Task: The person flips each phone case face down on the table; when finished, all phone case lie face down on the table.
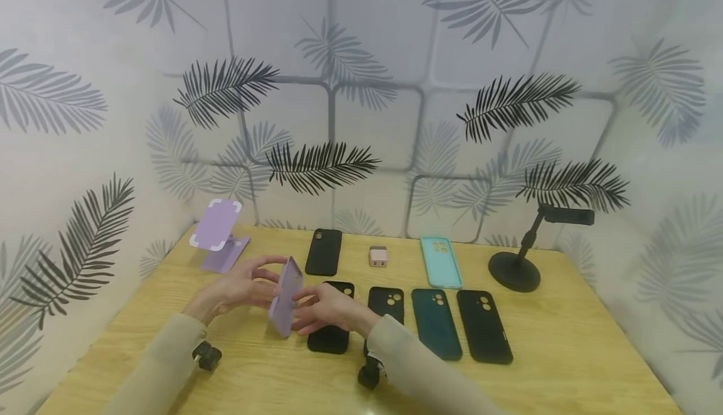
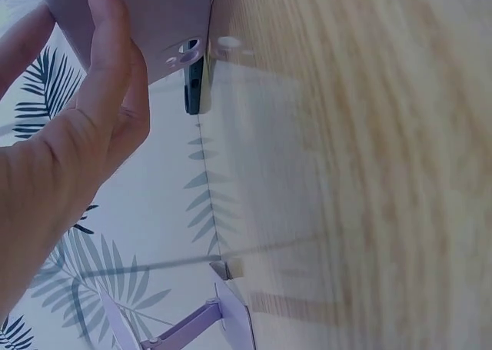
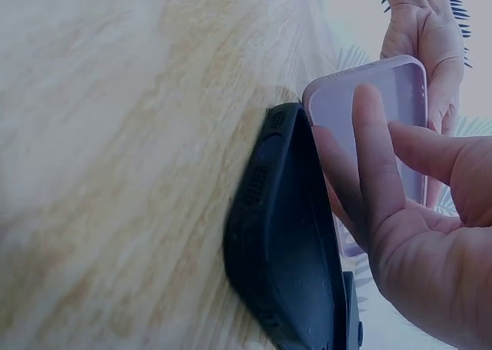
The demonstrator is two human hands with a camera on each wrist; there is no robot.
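Above the table, my left hand (image 1: 240,289) holds a lilac phone case (image 1: 286,299) on edge. In the left wrist view its fingers lie against the back of the case, which has camera holes near one end. My right hand (image 1: 336,308) is on the other side, fingers extended toward the case's hollow inside; whether they touch it I cannot tell. Right beneath that hand a black phone case (image 1: 327,339) lies on the table, and in the right wrist view a black case (image 3: 288,235) shows its hollow side close to the fingers.
Several more cases lie to the right, among them a dark teal one (image 1: 437,330), a black one (image 1: 486,333) and a turquoise one (image 1: 443,270). A pink charger (image 1: 378,257) sits behind. A lilac stand (image 1: 217,226) stands back left, a black stand (image 1: 515,270) back right. Patterned walls border the table.
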